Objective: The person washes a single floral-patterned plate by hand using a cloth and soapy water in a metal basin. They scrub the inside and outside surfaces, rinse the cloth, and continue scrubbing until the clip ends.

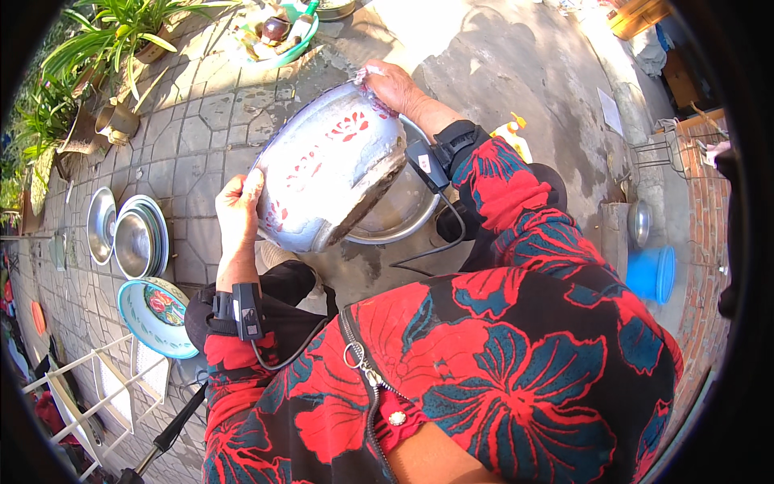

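Observation:
A white enamel basin with red flower decoration [320, 163] is held tilted on its side, its outer wall and worn, dirty base showing. My left hand [240, 202] grips its rim at the lower left, thumb on the outside. At the top rim my right hand [390, 88] holds on, with a whitish wet cloth or foam [366, 74] at the fingers; which of the two I cannot tell. Under and behind the enamel basin, a larger metal basin [417, 212] rests on the ground, partly covered. Beyond my right forearm stands a yellow bottle with an orange cap [514, 130].
Stacked metal basins [134, 242] and a blue-rimmed flowered enamel basin [130, 323] stand at left. A green basin with bottles [296, 51] is ahead, potted plants [118, 36] upper left. A blue bucket [650, 273] sits by the brick wall at right. A white rack [100, 387] stands lower left.

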